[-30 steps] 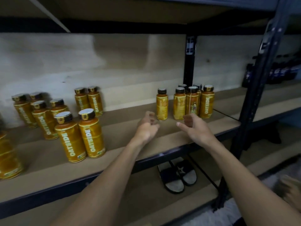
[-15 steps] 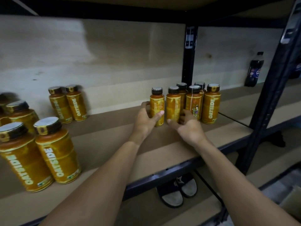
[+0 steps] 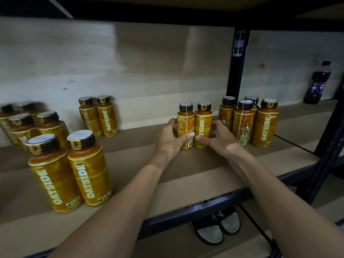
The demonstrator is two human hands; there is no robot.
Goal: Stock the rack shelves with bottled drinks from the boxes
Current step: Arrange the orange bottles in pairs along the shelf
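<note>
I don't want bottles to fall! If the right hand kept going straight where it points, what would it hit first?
The right hand curls round an Oatside bottle, so that bottle comes first; behind it seems only the wooden back wall.

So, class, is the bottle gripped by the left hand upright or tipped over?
Upright: the bottle stands base down on the shelf, its cap on top, while the left hand grips its side.
</note>
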